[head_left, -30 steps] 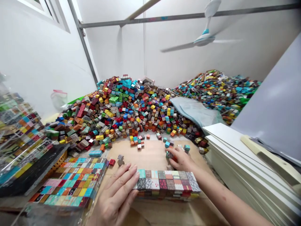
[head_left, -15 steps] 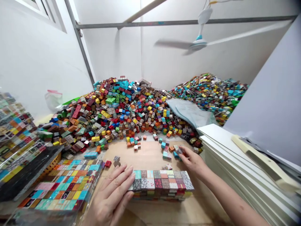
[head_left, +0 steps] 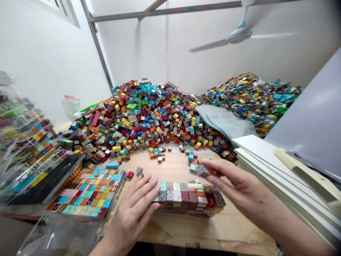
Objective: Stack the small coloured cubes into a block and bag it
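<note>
right hand [head_left: 241,186] pinches grey cube [head_left: 203,171] above block slab [head_left: 190,197] | left hand [head_left: 135,209] flat, empty, bracing slab's left end | seat cube square, flush

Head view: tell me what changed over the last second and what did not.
The right hand left the loose cubes on the board, where it was picking, and now hovers above the right end of the assembled block of cubes, pinching a grey cube with an orange one behind it. The left hand stayed flat against the block's left end; block, big pile and wrapped pack did not move.
</note>
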Action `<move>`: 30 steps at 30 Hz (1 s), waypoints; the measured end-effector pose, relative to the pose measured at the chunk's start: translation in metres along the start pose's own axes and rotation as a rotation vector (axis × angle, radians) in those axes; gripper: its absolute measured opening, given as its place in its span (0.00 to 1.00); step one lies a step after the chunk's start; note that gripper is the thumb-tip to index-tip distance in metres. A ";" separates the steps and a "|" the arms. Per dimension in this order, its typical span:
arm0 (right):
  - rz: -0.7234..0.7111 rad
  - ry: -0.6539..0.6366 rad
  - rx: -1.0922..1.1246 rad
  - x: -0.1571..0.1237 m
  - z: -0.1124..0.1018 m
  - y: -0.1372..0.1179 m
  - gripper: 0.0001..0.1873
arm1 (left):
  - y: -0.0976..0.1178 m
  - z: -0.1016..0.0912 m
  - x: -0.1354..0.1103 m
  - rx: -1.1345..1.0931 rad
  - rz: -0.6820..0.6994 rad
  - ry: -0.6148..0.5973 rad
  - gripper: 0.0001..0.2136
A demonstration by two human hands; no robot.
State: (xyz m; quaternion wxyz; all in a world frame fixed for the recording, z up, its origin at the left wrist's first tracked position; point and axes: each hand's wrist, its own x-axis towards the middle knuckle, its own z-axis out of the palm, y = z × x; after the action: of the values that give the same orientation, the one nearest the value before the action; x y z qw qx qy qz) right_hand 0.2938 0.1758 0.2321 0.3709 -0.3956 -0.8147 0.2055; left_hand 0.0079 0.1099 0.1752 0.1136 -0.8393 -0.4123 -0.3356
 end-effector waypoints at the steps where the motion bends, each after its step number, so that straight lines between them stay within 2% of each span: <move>1: -0.067 -0.022 -0.029 0.002 0.008 -0.010 0.15 | 0.000 0.000 0.001 -0.001 0.004 0.011 0.21; 3: -0.176 -0.051 -0.118 0.006 0.027 -0.023 0.13 | 0.000 0.001 0.001 0.002 0.013 0.024 0.20; 5: -0.219 -0.059 -0.200 0.010 0.045 -0.027 0.11 | -0.001 0.001 0.001 0.005 0.022 0.037 0.19; 7: -0.215 -0.069 -0.243 0.013 0.057 -0.026 0.10 | -0.001 0.001 0.001 0.004 0.028 0.050 0.19; 10: -0.194 -0.090 -0.260 0.015 0.063 -0.023 0.10 | -0.001 0.002 0.001 0.002 0.025 0.068 0.18; 15: -0.197 -0.096 -0.248 0.011 0.064 -0.024 0.11 | 0.000 0.000 0.004 0.034 0.035 0.069 0.18; 20: -0.190 -0.038 -0.303 0.004 0.063 -0.019 0.18 | -0.001 -0.009 0.012 0.085 0.025 -0.037 0.20; 24: -0.186 0.019 -0.319 -0.006 0.060 -0.013 0.18 | -0.004 -0.015 0.028 0.055 0.000 -0.128 0.29; 27: -0.186 0.018 -0.329 -0.014 0.051 -0.014 0.16 | -0.007 -0.016 0.041 0.014 0.016 -0.231 0.33; 30: -0.134 0.069 -0.339 -0.020 0.029 -0.010 0.18 | -0.010 -0.017 0.049 -0.013 0.062 -0.337 0.28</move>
State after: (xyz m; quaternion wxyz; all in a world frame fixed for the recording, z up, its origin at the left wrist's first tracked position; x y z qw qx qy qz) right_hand 0.2746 0.1524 0.2109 0.3396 -0.4040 -0.8490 0.0264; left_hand 0.0131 0.1388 0.2191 0.0476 -0.8968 -0.3970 -0.1894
